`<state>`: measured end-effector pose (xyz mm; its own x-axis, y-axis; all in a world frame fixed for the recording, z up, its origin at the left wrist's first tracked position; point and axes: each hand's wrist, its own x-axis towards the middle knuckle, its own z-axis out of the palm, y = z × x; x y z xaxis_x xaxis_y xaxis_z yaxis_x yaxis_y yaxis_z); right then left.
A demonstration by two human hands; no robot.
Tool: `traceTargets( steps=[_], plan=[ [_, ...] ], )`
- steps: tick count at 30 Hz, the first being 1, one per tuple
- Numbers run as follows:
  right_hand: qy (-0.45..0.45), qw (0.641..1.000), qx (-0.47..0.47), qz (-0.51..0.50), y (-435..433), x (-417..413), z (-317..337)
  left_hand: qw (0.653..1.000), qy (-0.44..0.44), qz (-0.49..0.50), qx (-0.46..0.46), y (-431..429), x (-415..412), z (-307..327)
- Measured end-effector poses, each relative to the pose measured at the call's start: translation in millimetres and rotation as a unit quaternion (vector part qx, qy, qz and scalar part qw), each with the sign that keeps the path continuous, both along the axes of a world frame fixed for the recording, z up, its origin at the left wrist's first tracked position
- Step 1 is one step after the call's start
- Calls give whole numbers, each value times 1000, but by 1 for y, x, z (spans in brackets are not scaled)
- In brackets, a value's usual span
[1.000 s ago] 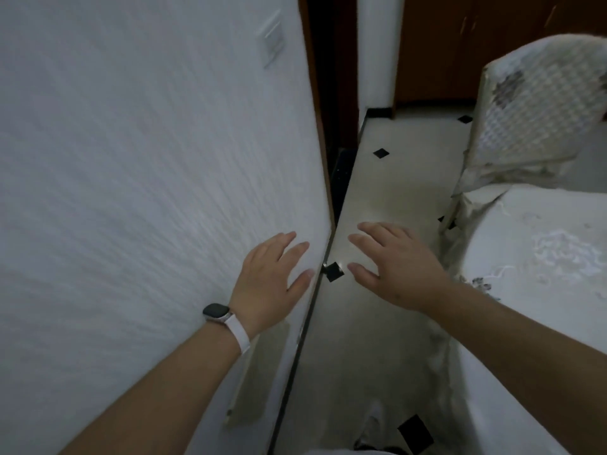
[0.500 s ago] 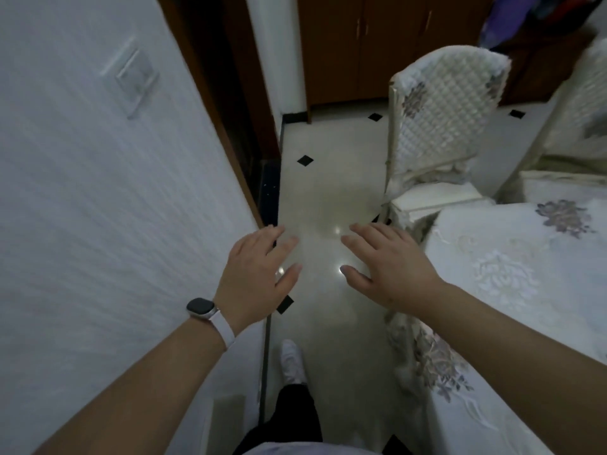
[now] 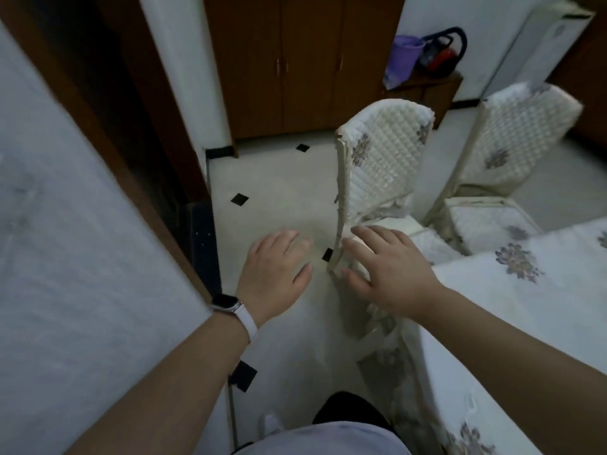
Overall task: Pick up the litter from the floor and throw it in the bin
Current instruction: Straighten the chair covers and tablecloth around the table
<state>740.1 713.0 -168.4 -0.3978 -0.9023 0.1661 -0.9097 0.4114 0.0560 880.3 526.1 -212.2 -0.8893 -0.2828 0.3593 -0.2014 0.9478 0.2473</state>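
Both hands are held out palm-down over the pale floor [image 3: 289, 198], fingers spread and flat, holding nothing. The left hand [image 3: 274, 277] hangs over open tile; the right hand [image 3: 384, 267] sits just in front of the near quilted chair [image 3: 384, 165]. No litter or bin can be made out here, so direction, nearer hand and long axis cannot be told.
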Motion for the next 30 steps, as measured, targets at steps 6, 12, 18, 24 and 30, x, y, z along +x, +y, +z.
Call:
traceTargets(
  steps=[6,12,18,24,30],
  plan=[
    [-7,999,-25,-35,-41,-56,-13,998,-16,-53,-8,-51,-68,2],
    [-21,999,-35,-14,-110,-132,-41,997,-51,-48,-19,-119,-133,-6],
    [-32,997,-64,29,-198,-228,-41,996,-73,-13,-43,-198,-209,7],
    [-18,993,-96,69,-261,-308,-28,995,-63,-3,-74,-249,-277,21],
    [-17,992,-122,41,-295,-355,-36,995,-79,-11,-67,-291,-329,22]
  ],
)
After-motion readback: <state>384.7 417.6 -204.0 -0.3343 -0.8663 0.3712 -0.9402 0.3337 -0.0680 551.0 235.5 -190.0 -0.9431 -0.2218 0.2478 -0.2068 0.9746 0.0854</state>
